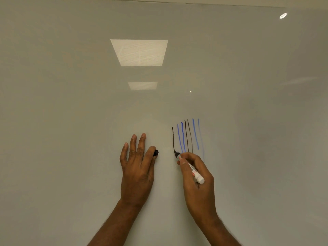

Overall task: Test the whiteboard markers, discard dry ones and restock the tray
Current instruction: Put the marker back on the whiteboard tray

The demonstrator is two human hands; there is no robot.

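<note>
Your right hand (197, 176) gripped the black marker (192, 170), its tip touching the glossy whiteboard (71, 103) at the foot of the leftmost of the black and blue test strokes (188, 135). Your left hand (137, 167) pinched the black cap (156, 153), its other fingers straight. The board mirrored two ceiling light panels (139, 52).

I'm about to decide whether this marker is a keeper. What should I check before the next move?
1. Grip: right hand holds the marker: ok.
2. Contact: its tip touches the whiteboard: ok.
3. Ink: the black line at the tip is dark and unbroken: ok.
4. Closure: cap ready, pinched in left hand: ok.
5. Reach to tray and bin: cannot tell, neither in view.
</note>
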